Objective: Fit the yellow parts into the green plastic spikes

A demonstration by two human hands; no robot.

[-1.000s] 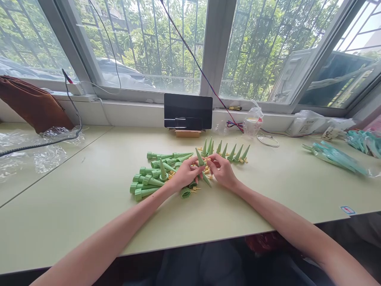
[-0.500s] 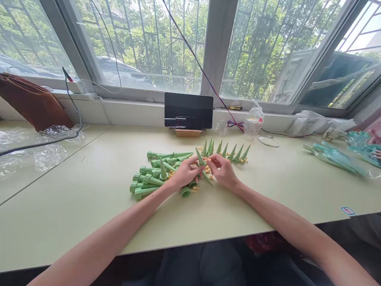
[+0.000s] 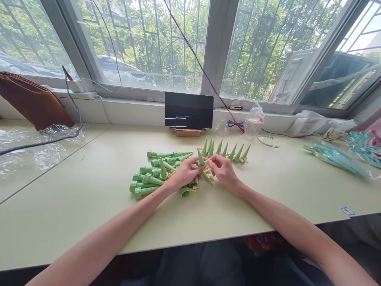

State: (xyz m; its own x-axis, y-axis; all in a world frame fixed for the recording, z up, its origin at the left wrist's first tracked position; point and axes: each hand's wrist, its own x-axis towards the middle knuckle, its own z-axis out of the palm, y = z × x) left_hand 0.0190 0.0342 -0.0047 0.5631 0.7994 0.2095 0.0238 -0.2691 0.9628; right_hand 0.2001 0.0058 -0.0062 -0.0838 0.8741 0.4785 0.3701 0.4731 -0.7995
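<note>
My left hand (image 3: 188,171) is closed around the base of a green plastic watering spike (image 3: 200,156), its point up and leaning slightly left. Close against that base, my right hand (image 3: 222,168) pinches what looks like a small yellow plastic piece, mostly covered by the fingers. More green spikes (image 3: 152,180) lie in a pile to the left, and one stands upright (image 3: 163,171) among them. Small yellow pieces (image 3: 207,170) are scattered under and between my hands. Behind my right hand, several spikes (image 3: 233,152) stand point up with yellow pieces at their bases.
A dark tablet (image 3: 189,110) leans on a stand at the back. Beside it are a plastic cup in a bag (image 3: 253,124) and a coiled white cable (image 3: 268,140). Teal plastic items (image 3: 336,158) lie at right; a brown bag (image 3: 34,101) and clear wrapping (image 3: 49,153) are at left.
The spike in my left hand has shifted very slightly. Both hands stay in almost the same place. At the far right edge, another person's fingers have moved away from the teal items.
</note>
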